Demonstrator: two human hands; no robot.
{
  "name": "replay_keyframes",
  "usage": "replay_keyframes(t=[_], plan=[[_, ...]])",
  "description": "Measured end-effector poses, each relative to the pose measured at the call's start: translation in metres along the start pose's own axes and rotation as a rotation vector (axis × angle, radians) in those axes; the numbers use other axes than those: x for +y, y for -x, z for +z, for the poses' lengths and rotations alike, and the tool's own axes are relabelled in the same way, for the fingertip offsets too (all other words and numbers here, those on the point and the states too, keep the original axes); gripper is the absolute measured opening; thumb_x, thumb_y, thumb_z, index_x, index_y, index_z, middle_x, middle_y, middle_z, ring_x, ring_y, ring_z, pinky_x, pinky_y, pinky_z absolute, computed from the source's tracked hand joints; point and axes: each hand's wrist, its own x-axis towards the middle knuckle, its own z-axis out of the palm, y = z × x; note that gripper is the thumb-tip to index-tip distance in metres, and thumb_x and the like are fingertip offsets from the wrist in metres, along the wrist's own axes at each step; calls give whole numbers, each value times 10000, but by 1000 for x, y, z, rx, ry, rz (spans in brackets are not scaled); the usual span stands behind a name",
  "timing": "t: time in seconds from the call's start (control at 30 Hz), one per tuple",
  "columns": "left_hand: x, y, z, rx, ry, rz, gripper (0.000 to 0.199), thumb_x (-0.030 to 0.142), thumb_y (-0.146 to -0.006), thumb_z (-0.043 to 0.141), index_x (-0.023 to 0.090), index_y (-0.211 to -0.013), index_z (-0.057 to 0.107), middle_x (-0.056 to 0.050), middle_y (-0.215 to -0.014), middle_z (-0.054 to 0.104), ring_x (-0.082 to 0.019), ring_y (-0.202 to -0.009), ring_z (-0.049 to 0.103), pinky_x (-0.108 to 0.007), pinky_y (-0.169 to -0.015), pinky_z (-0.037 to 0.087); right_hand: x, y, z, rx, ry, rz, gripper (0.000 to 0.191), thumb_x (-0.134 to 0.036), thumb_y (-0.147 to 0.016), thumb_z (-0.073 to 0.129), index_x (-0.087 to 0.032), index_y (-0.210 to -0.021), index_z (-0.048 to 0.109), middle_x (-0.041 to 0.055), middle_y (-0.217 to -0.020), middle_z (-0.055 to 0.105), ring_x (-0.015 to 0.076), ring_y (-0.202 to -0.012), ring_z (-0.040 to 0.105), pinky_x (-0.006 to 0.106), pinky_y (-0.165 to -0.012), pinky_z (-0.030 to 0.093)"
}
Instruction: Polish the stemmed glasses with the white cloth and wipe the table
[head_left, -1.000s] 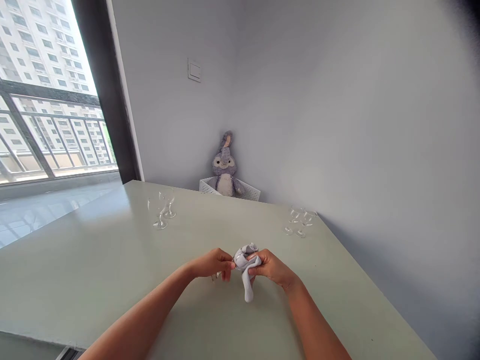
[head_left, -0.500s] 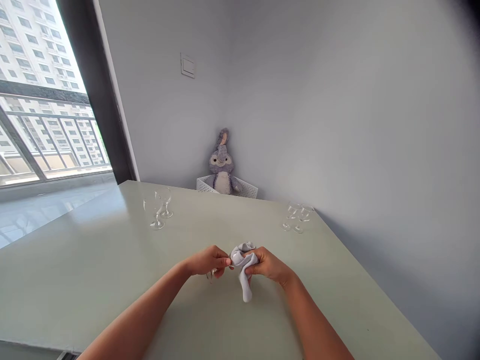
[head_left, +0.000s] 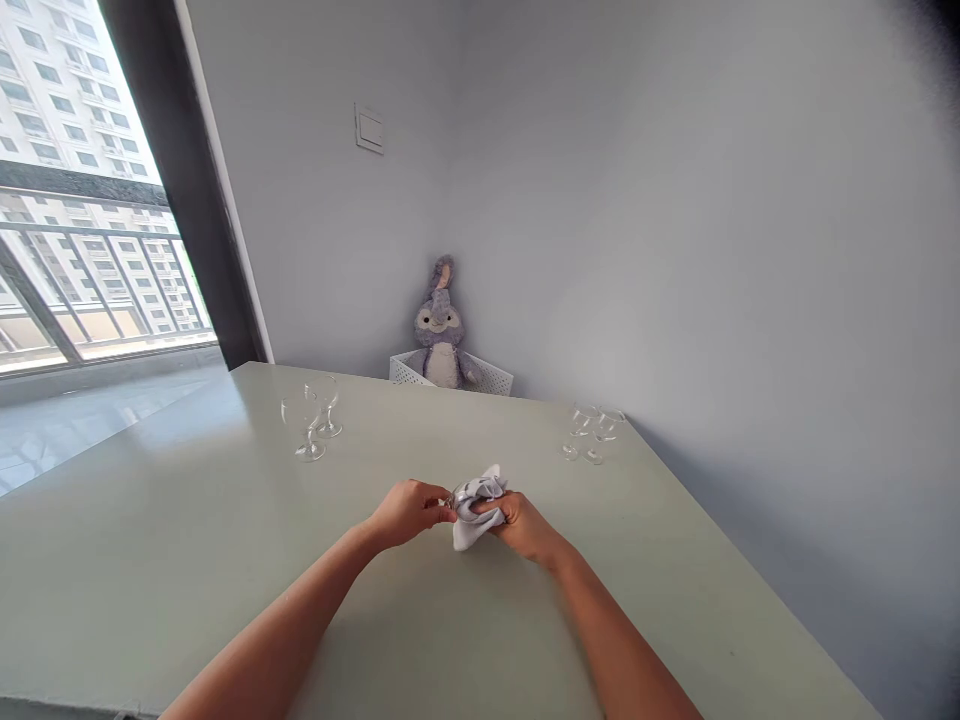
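Note:
Over the middle of the table, my left hand (head_left: 416, 512) pinches the foot end of a stemmed glass (head_left: 451, 502) lying on its side in the air. Most of this glass is hidden by my fingers and by a pale grey-white cloth (head_left: 471, 528). The cloth bunches around the bowl end of the glass. My right hand (head_left: 521, 525) is closed on the cloth, its fingers partly buried in the folds; whether they reach inside the bowl, I cannot tell.
Two stemmed glasses (head_left: 310, 452) stand upright at the table's far left. Another two stemmed glasses (head_left: 594, 456) are near the right edge by the wall. Behind the table (head_left: 420, 640), a plush rabbit (head_left: 442, 340) sits in a white perforated basket (head_left: 491, 379).
The cloth's hanging end has been gathered up and now bunches around the glass. My right hand has turned and shifted slightly left; my left hand has rotated with the glass.

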Motion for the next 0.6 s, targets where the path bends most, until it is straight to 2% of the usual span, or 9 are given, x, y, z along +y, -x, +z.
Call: replay_keyframes(t=[0.07,0.1,0.2,0.3,0.33,0.4,0.5,0.53,0.6], plan=[[1,0,-4,-105,154,-70,412,565,-756,432,196,-761,615,34,-544,484,-93,-500,411,-204,-472,282,2,-1,-11,60,161,-87,148,-197,-741,566,-230,-744,710,12,-765,677,216,-891,575,390,-861,401],[1,0,-6,-112,188,-101,417,565,-748,435,189,-762,614,31,-545,485,-95,-503,417,-203,-465,283,4,-1,-18,106,211,-111,167,-181,-739,557,-238,-758,713,14,-802,684,223,-903,575,397,-870,392],[-3,-3,-11,20,135,-188,398,552,-745,435,203,-785,621,27,-554,511,-104,-516,446,-205,-474,287,11,1,-34,322,277,-133,255,-155,-736,527,-272,-881,701,8,-948,679,242,-946,574,425,-882,378],[-11,-6,-12,199,-14,-272,353,520,-770,414,235,-795,621,28,-555,522,-115,-526,465,-213,-486,272,8,6,-34,503,354,-144,363,-156,-768,472,-302,-1061,629,8,-1102,626,246,-1039,532,440,-915,352],[-13,-6,-11,237,-67,-281,335,503,-779,410,241,-796,619,26,-555,524,-121,-531,473,-217,-490,268,5,7,-29,481,407,-165,386,-167,-778,468,-298,-1118,594,16,-1164,590,248,-1079,505,440,-930,341],[-14,-7,-5,278,-184,-265,301,458,-794,410,237,-771,612,18,-560,538,-133,-542,493,-227,-501,264,-2,7,-13,318,540,-237,428,-220,-783,503,-271,-1207,527,40,-1270,504,267,-1157,437,455,-977,294],[-10,-6,8,258,-355,-124,254,346,-806,426,209,-676,597,-14,-616,590,-149,-583,534,-245,-534,286,-6,0,14,107,690,-310,453,-277,-791,529,-263,-1243,490,52,-1236,535,286,-1182,406,511,-1037,155],[-7,-5,13,250,-399,-52,249,314,-810,429,203,-659,592,-25,-645,607,-154,-607,548,-252,-554,300,-6,-3,20,107,702,-307,424,-274,-805,514,-268,-1229,503,51,-1192,569,282,-1161,425,519,-1038,141],[-3,-3,20,253,-471,97,249,297,-831,422,197,-685,597,-43,-693,627,-164,-654,565,-268,-601,324,-1,-9,22,200,660,-253,343,-259,-829,472,-274,-1159,564,53,-1125,605,262,-1091,477,493,-1010,219]])
